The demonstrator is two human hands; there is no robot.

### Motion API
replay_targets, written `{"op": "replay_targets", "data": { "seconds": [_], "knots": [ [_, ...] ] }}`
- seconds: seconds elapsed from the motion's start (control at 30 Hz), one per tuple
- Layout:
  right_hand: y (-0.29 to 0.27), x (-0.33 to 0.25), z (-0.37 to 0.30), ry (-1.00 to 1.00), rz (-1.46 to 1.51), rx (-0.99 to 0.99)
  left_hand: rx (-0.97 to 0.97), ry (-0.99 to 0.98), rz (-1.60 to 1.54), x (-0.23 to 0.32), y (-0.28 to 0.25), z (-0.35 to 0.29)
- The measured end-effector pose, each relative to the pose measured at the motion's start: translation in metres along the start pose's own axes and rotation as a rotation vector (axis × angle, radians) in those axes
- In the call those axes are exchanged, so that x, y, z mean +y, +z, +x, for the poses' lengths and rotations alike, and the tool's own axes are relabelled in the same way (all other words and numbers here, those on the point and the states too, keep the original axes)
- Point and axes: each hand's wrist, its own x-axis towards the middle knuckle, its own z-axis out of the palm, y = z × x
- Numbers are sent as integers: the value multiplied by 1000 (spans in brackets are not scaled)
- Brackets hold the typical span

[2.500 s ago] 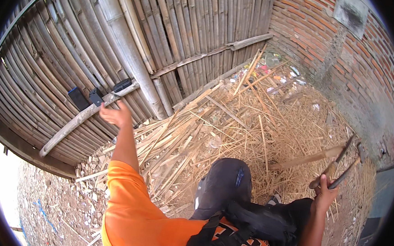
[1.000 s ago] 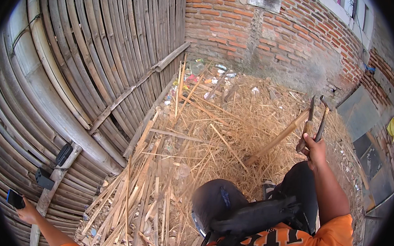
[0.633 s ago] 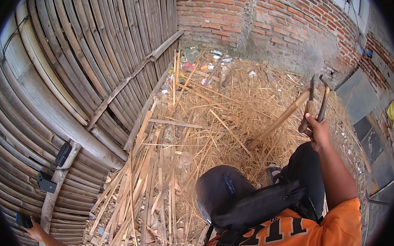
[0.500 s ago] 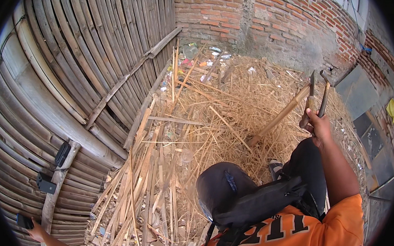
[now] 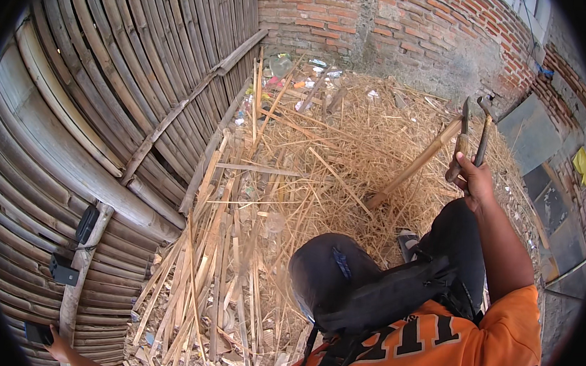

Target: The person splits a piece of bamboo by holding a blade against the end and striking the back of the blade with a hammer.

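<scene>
My right hand [image 5: 477, 183] is raised at the right, closed around the handles of two tools side by side. One is a wood-handled knife [image 5: 464, 126] with a dark blade pointing up; the other is a hammer [image 5: 484, 138] with a dark handle, its head at the top. At the lower left, my left hand [image 5: 59, 347] has its fingers against a flat dark device [image 5: 38, 332], like a phone, close to a bamboo post [image 5: 77, 290]. Part of that hand's grip is hidden by the device. My knees in dark trousers [image 5: 460, 243] are bent.
A bamboo wall [image 5: 133, 59] runs along the left, with two small black devices, one a box [image 5: 64, 270], on its post. Split bamboo strips [image 5: 200, 271] and straw-like shavings [image 5: 354, 166] cover the ground. A bamboo pole [image 5: 418, 160] leans there. A brick wall [image 5: 316, 17] stands behind.
The view has shifted slightly. My right hand still grips both tools, which have tilted a little. My left hand stays at the dark device by the post.
</scene>
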Motion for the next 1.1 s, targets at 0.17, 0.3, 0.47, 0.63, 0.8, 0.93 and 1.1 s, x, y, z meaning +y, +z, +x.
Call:
{"op": "replay_targets", "data": {
  "seconds": [0.17, 0.3, 0.47, 0.63, 0.8, 0.93, 1.1],
  "knots": [
    [1, -3, -3, -2, -7, -6, -69, -42, -36, 4, -1, 1],
    [1, -3, -1, 4, -5, -8, 99, -22, -78, 4, -4, -2],
    [7, -7, -3, -7, -6, 0, 72, -101, -84, 5, -18, -20],
    [5, -7, -5, -7, -4, -15, 373, -112, -320, 28, -50, -83],
    [5, -4, -5, 10, 6, -6, 365, 242, -569, 91, -127, -263],
    [25, -10, -4, -29, 105, -95, -649, 377, -1367, 182, -260, -493],
    [39, -10, 4, -69, 242, -199, -1850, 726, -1624, 295, -483, -673]
  ]
}}
